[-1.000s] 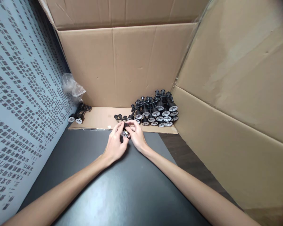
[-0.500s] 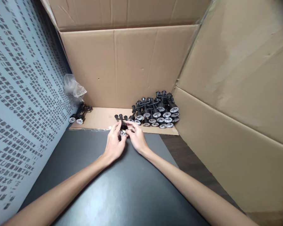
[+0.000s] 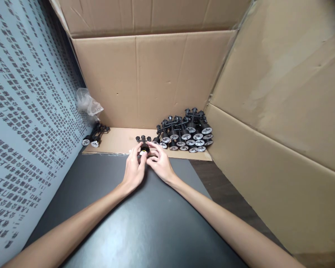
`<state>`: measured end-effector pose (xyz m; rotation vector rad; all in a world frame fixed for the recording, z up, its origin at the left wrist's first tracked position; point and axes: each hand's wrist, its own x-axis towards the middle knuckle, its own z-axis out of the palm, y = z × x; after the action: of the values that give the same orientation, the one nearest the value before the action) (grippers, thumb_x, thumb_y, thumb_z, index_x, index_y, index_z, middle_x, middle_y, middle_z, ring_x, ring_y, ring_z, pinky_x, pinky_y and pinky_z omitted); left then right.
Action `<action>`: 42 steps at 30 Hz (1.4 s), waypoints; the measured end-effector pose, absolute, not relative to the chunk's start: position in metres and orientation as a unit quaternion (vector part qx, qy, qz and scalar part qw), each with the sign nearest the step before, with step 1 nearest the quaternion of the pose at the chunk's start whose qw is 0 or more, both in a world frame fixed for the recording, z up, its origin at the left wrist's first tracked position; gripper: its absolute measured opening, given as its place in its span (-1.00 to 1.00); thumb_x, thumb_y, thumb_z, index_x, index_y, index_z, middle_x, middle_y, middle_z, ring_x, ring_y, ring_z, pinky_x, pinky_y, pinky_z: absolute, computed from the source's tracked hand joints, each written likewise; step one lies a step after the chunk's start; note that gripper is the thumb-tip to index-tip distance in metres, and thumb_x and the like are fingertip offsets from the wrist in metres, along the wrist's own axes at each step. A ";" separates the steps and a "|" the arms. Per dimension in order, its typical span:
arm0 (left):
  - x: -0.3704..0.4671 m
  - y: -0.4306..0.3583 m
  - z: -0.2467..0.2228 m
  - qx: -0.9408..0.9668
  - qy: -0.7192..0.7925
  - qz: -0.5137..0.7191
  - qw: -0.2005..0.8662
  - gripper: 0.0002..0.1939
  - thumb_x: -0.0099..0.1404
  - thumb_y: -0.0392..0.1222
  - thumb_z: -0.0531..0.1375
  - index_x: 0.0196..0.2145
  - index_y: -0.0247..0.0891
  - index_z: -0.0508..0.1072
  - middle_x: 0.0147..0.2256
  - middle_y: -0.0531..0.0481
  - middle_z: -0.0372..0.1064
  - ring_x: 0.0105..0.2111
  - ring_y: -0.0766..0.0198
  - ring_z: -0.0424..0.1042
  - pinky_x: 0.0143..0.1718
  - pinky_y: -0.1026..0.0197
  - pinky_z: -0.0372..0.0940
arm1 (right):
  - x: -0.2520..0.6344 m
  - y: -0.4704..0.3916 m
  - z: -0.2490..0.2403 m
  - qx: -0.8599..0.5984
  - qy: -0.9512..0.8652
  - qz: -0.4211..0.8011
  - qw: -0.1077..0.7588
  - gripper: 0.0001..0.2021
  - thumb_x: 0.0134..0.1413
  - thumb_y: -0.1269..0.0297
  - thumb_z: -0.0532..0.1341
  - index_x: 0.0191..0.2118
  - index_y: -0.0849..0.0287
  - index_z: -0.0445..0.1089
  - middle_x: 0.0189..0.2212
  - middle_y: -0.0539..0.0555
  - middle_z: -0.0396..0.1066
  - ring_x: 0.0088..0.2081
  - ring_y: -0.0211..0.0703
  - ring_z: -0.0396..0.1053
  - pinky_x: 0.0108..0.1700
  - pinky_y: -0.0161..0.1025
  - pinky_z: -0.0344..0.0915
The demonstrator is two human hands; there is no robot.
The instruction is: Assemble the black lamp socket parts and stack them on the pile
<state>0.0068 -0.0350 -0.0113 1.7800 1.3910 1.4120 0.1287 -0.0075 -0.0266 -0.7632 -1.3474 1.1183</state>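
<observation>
A small black lamp-post model (image 3: 145,147) with three lantern heads lies between my hands near the front edge of the cardboard strip, its round base end facing me. My left hand (image 3: 133,167) is closed on its left side, the thumb pressed at the base end. From the right, my right hand (image 3: 161,163) grips the same piece, with its fingertips curled against the side and the thumb low by the base. Fingers cover much of the base, and a small pale patch shows beside the left thumb.
Many similar lamp-post models (image 3: 185,136) are stacked at the back right, pale round bases forward. A few more (image 3: 96,136) lie at the back left below a clear plastic bag (image 3: 89,103). Cardboard walls (image 3: 162,74) stand behind and right; a printed blue sheet (image 3: 30,111) slopes along the left.
My left thumb has moved up over the base end, hiding the shiny base that showed before. My right thumb has drawn back slightly, and the lamp-post model has tilted a little.
</observation>
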 end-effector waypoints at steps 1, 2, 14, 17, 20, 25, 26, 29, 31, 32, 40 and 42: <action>0.007 -0.035 -0.011 0.648 0.507 0.516 0.239 -0.54 0.40 -0.04 0.07 0.18 -0.24 0.27 0.10 -0.22 0.35 0.05 0.09 0.41 0.08 -0.01 0.31 | 0.128 -0.008 -0.026 -0.326 -0.580 0.473 0.578 -0.44 -0.12 0.36 0.29 0.09 0.07 0.30 0.04 0.15 0.34 -0.19 -0.18 0.42 -0.24 -0.25 0.44; 0.006 -0.035 -0.011 0.646 0.507 0.517 0.242 -0.54 0.40 -0.03 0.07 0.19 -0.24 0.28 0.10 -0.22 0.36 0.04 0.09 0.41 0.07 -0.01 0.31 | 0.127 -0.008 -0.026 -0.327 -0.581 0.470 0.578 -0.45 -0.11 0.32 0.31 0.09 0.07 0.30 0.03 0.16 0.35 -0.20 -0.18 0.42 -0.26 -0.25 0.44; 0.005 -0.033 -0.010 0.662 0.506 0.510 0.213 -0.59 0.42 -0.15 -0.02 0.14 -0.21 0.40 0.13 -0.12 0.35 0.15 0.13 0.31 0.22 0.00 0.15 | 0.128 -0.006 -0.028 -0.332 -0.530 0.513 0.588 -0.55 -0.06 0.24 0.33 0.00 0.11 0.32 -0.10 0.11 0.41 -0.24 -0.20 0.43 -0.15 -0.19 0.47; 0.005 -0.032 -0.010 0.660 0.506 0.516 0.207 -0.60 0.42 -0.15 -0.01 0.13 -0.23 0.41 0.12 -0.14 0.36 0.14 0.14 0.32 0.22 0.01 0.15 | 0.129 -0.007 -0.027 -0.329 -0.535 0.512 0.586 -0.56 -0.06 0.21 0.33 -0.02 0.10 0.30 -0.10 0.08 0.39 -0.27 -0.24 0.42 -0.18 -0.22 0.46; 0.004 -0.031 -0.012 0.654 0.503 0.525 0.209 -0.61 0.43 -0.13 -0.01 0.10 -0.25 0.43 0.09 -0.15 0.39 0.10 0.14 0.35 0.20 0.02 0.18 | 0.129 -0.009 -0.025 -0.323 -0.532 0.504 0.599 -0.61 -0.06 0.18 0.35 -0.11 0.07 0.26 -0.12 0.04 0.35 -0.30 -0.27 0.40 -0.24 -0.25 0.46; 0.002 -0.026 -0.017 0.623 0.491 0.558 0.245 -0.62 0.43 -0.10 0.01 0.05 -0.26 0.46 0.04 -0.16 0.42 0.03 0.15 0.42 0.10 0.06 0.30 | 0.129 -0.010 -0.024 -0.305 -0.554 0.498 0.593 -0.71 -0.01 0.12 0.33 -0.28 0.08 0.22 -0.19 0.02 0.35 -0.26 -0.24 0.41 -0.23 -0.26 0.47; 0.002 -0.025 -0.018 0.615 0.489 0.564 0.252 -0.62 0.42 -0.08 0.02 0.04 -0.26 0.47 0.03 -0.16 0.42 0.01 0.15 0.44 0.07 0.08 0.33 | 0.129 -0.010 -0.024 -0.305 -0.555 0.496 0.594 -0.71 0.00 0.11 0.33 -0.29 0.09 0.23 -0.19 0.02 0.34 -0.26 -0.24 0.41 -0.23 -0.25 0.48; 0.002 -0.024 -0.019 0.600 0.493 0.573 0.263 -0.61 0.41 -0.01 0.04 0.02 -0.25 0.49 0.00 -0.15 0.45 -0.04 0.15 0.46 0.02 0.10 0.37 | 0.128 -0.010 -0.024 -0.308 -0.552 0.495 0.597 -0.71 0.02 0.06 0.32 -0.32 0.11 0.25 -0.15 0.04 0.34 -0.29 -0.25 0.43 -0.25 -0.25 0.49; 0.001 -0.024 -0.019 0.593 0.497 0.577 0.264 -0.61 0.40 0.02 0.06 0.00 -0.23 0.51 -0.03 -0.14 0.47 -0.06 0.14 0.47 0.00 0.10 0.38 | 0.128 -0.010 -0.024 -0.313 -0.551 0.495 0.594 -0.69 0.02 0.03 0.32 -0.33 0.12 0.26 -0.14 0.06 0.35 -0.30 -0.25 0.44 -0.25 -0.24 0.50; 0.001 -0.024 -0.019 0.591 0.496 0.578 0.266 -0.61 0.39 0.03 0.07 0.00 -0.23 0.51 -0.03 -0.14 0.47 -0.06 0.14 0.48 0.00 0.10 0.38 | 0.128 -0.010 -0.024 -0.317 -0.549 0.495 0.594 -0.68 0.01 0.02 0.32 -0.34 0.13 0.28 -0.13 0.07 0.36 -0.29 -0.24 0.44 -0.25 -0.23 0.50; -0.001 -0.022 -0.022 0.579 0.483 0.581 0.307 -0.64 0.37 -0.04 0.12 0.00 -0.23 0.51 -0.01 -0.14 0.46 -0.06 0.15 0.48 -0.02 0.13 0.38 | 0.128 -0.005 -0.027 -0.329 -0.503 0.531 0.597 -0.63 -0.11 -0.01 0.39 -0.45 0.17 0.33 -0.19 0.09 0.42 -0.29 -0.18 0.47 -0.19 -0.16 0.52; -0.001 -0.021 -0.022 0.580 0.486 0.580 0.301 -0.65 0.37 -0.05 0.12 0.01 -0.24 0.51 -0.01 -0.14 0.46 -0.05 0.15 0.48 -0.01 0.12 0.37 | 0.127 -0.005 -0.028 -0.331 -0.498 0.535 0.597 -0.63 -0.14 -0.02 0.40 -0.46 0.18 0.34 -0.20 0.09 0.43 -0.28 -0.17 0.48 -0.18 -0.15 0.52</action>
<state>-0.0015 -0.0214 -0.0216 1.5402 1.2902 1.5381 0.1273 -0.0045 -0.0275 -0.7676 -1.1562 1.2419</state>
